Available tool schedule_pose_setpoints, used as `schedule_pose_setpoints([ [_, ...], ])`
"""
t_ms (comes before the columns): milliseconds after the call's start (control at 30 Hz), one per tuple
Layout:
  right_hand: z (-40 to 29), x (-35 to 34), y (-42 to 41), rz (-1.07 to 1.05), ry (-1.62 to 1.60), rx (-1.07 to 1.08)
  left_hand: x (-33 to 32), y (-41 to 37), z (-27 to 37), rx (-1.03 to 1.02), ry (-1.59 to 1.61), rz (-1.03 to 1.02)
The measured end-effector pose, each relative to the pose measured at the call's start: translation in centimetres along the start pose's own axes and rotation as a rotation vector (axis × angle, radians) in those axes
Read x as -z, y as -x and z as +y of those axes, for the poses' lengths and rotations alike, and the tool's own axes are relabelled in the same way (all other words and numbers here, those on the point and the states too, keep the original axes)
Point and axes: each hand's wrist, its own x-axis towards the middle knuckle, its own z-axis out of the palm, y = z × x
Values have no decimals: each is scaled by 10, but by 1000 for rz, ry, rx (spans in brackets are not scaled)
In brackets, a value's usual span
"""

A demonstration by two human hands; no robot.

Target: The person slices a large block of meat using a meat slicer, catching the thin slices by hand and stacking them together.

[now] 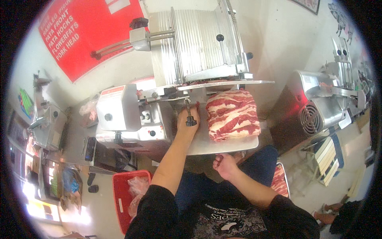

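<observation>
A metal meat slicer [119,107] stands before me, its ribbed carriage [200,44] at the top and a black-ended threaded rod [191,121] hanging over my wrist. My left hand [188,118] reaches under the slicer's metal plate, above the steel tray [223,148]; its fingers are mostly hidden. A thick stack of sliced, marbled red meat [234,115] lies on the tray, to the right of that hand. My right hand [225,167] is loosely curled just below the tray's front edge, with nothing visible in it.
A red plastic bin [116,191] with clear plastic bags stands low left. Another tray of meat [280,182] is beside my leg. A second slicer [316,110] stands right, a third [50,128] left. A folding wooden chair [326,158] and part of another person [346,218] are at right.
</observation>
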Motion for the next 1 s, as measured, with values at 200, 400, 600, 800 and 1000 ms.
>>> schedule_pose_setpoints([
  [200, 42, -38, -21, -202, 129, -134, 35, 73, 13, -35, -60, -130],
  [400, 66, -52, -13, -399, 74, -179, 62, 120, 14, -313, 78, -210],
  [600, 70, 1, -13, -701, -293, -446, 105, 157, 78, -500, 306, -356],
  [800, 7, 23, 63, -793, -416, -427, 92, 145, 113, -722, 446, -454],
  [1000, -56, 39, 92, -151, -309, -247, 150, 106, 144, -946, 356, -488],
])
